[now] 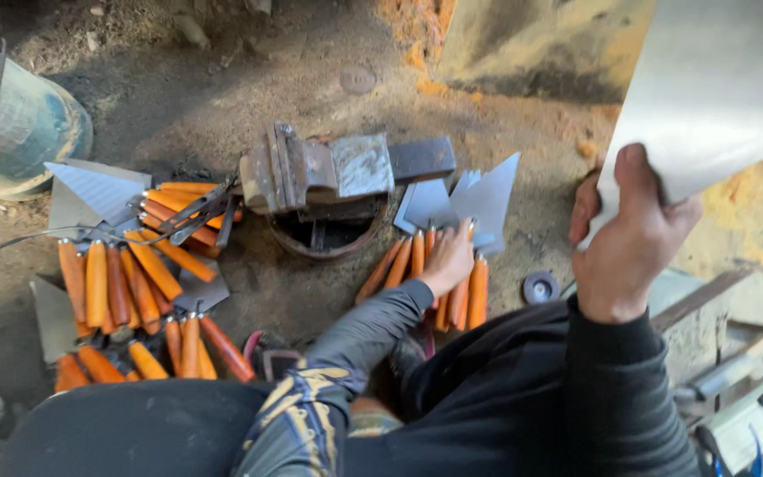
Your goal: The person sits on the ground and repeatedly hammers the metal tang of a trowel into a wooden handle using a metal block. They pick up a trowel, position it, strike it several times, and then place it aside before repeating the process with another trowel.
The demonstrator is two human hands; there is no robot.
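Dark sleeves and a black-clad knee fill the bottom of the head view, nearest the lens. Far left, a loose pile of orange-handled trowels (125, 291) lies on the dirt floor (222, 88), handles mostly pointing toward the person, grey blades fanned away, with a pair of tongs (189, 218) lying across the upper ones. Centre, a rusty bench vise (328, 172) sits over a round hole, well beyond arm's bend. Just right of it, a second bunch of trowels (452, 221) lies with long axes running away from the person, pointed blades far, handles near. The left hand (448, 261) rests palm-down on these handles, fingers spread over them; whether it grips one cannot be told. A small round disc (540, 287) lies on the ground just beside this bunch. Farther right and raised, the right hand (629, 238) is clenched on the lower edge of a pale metal sheet (717, 88), thumb on the near face, the sheet rising up and right out of view.
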